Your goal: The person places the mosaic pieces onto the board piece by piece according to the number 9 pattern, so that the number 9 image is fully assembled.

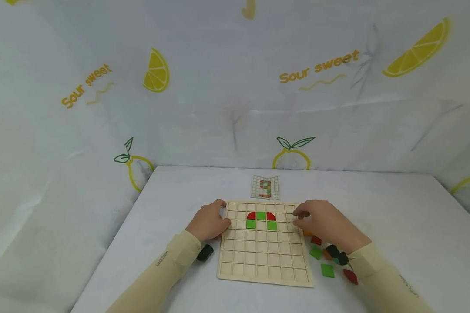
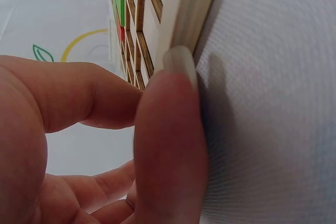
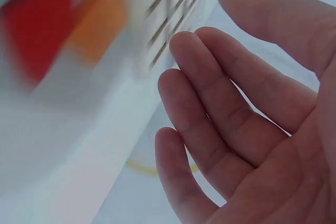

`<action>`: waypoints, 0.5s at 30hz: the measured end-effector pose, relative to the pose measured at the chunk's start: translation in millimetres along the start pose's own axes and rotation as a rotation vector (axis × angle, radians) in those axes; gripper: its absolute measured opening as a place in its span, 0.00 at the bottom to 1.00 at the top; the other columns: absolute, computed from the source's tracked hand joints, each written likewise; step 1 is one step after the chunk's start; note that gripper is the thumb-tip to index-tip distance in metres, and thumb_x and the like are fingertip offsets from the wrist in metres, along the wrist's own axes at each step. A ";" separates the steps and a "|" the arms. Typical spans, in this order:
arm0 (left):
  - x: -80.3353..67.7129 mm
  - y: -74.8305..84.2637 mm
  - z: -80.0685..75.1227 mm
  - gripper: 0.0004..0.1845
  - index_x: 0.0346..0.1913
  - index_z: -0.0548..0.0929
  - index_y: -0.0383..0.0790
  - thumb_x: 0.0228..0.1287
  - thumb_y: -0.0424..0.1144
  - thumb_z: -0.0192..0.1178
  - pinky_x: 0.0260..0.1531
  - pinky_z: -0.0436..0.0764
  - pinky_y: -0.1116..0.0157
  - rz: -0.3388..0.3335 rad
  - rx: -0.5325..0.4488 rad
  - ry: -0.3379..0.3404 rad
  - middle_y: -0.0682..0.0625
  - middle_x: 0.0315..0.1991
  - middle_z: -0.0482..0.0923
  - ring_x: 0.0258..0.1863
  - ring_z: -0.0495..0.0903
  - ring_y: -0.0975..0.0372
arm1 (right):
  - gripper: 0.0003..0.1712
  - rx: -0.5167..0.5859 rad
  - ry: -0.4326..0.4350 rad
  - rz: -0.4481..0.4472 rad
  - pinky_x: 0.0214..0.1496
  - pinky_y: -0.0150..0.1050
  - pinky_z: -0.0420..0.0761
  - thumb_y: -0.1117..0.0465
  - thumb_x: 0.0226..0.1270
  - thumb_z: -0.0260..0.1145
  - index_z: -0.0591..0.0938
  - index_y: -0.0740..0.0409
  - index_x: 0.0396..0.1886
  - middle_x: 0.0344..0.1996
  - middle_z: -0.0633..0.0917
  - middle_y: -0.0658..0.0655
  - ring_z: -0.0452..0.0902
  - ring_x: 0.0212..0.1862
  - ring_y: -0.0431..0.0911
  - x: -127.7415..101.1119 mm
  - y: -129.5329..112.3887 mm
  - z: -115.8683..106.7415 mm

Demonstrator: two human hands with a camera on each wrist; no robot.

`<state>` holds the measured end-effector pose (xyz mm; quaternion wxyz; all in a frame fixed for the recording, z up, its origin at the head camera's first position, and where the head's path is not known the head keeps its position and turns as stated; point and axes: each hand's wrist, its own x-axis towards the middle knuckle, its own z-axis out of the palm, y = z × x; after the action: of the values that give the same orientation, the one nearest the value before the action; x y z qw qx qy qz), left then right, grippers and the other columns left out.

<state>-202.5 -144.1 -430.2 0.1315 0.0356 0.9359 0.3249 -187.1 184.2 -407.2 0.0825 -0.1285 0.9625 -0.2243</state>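
A pale wooden grid board lies flat on the white table. Set in its upper cells are a green square tile, a red rounded tile on either side of it, and a green square below each red one. My left hand is at the board's upper left edge; its thumb touches the side of the rim in the left wrist view. By the upper right edge is my right hand, its fingers loosely bent with nothing between them.
Behind the board lies a printed pattern card. Loose tiles lie right of the board, among them a green square, a red rounded piece and an orange tile. A patterned white cloth hangs behind the table.
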 end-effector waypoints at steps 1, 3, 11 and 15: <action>0.0 0.1 0.1 0.32 0.77 0.71 0.37 0.74 0.39 0.62 0.24 0.77 0.66 -0.001 0.001 0.000 0.50 0.18 0.82 0.15 0.79 0.62 | 0.14 -0.003 -0.002 0.019 0.52 0.49 0.87 0.54 0.71 0.75 0.91 0.55 0.51 0.42 0.90 0.48 0.82 0.45 0.45 -4.4 5.5 -2.7; -0.1 0.3 0.3 0.32 0.77 0.71 0.38 0.74 0.39 0.62 0.24 0.77 0.66 -0.004 0.001 0.003 0.50 0.17 0.81 0.15 0.79 0.62 | 0.14 -0.009 -0.003 0.052 0.51 0.49 0.87 0.54 0.71 0.75 0.91 0.55 0.50 0.42 0.90 0.49 0.82 0.44 0.45 -13.2 16.0 -7.6; -0.9 1.4 1.0 0.32 0.77 0.71 0.38 0.72 0.38 0.62 0.24 0.77 0.66 -0.009 0.002 0.004 0.50 0.18 0.81 0.17 0.79 0.61 | 0.16 -0.060 -0.013 0.182 0.46 0.48 0.88 0.53 0.69 0.77 0.91 0.57 0.50 0.41 0.90 0.51 0.81 0.41 0.46 -55.8 51.8 -25.3; -1.2 1.6 1.8 0.31 0.76 0.71 0.38 0.72 0.38 0.61 0.26 0.76 0.65 -0.006 0.015 0.005 0.50 0.18 0.81 0.17 0.79 0.61 | 0.16 -0.079 0.009 0.207 0.47 0.52 0.88 0.52 0.67 0.79 0.92 0.56 0.48 0.39 0.90 0.50 0.82 0.41 0.47 -78.3 68.9 -29.1</action>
<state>-200.9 -142.0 -430.3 0.1297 0.0328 0.9388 0.3175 -133.2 278.1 -404.7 0.0958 -0.0307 0.9791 -0.1769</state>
